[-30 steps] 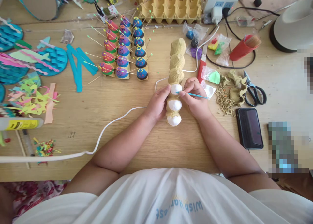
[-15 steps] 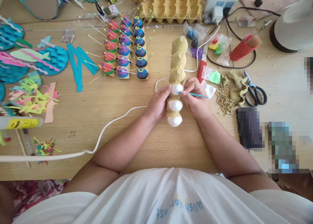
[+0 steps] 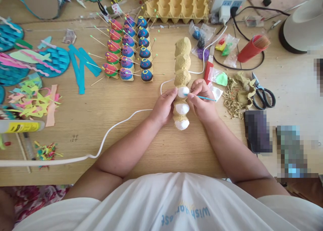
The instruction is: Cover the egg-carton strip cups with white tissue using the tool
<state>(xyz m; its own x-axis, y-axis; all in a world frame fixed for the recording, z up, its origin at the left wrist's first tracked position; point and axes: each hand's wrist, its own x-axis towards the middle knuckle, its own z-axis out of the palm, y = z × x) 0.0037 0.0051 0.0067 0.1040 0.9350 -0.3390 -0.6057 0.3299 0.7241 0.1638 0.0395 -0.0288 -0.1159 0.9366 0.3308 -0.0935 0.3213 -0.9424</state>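
Note:
My left hand (image 3: 165, 104) grips the left side of an egg carton strip (image 3: 182, 61), its thumb beside the third bump from my end. White clay-like covering (image 3: 182, 108) coats the three bumps nearest me; the farther bumps are bare tan pulp. Between the thumb and fingers of my right hand (image 3: 202, 98) is a thin blue stick tool (image 3: 205, 98). Its tip touches the upper white bump (image 3: 183, 92). Just past that hand lies a packet of white material (image 3: 216, 92), partly hidden by the fingers.
Painted egg-carton strips (image 3: 126, 61) with protruding pins stand behind to the left. Scissors (image 3: 263, 96), a red-handled cutter (image 3: 209, 71), clay packets (image 3: 222, 78) and a red cup (image 3: 252, 50) lie to the right. A white cable (image 3: 111, 131) crosses the left side.
The strip has tilted slightly, its near end shifting a little to the right. The right hand and blue tool have moved slightly with it; both holds are unchanged.

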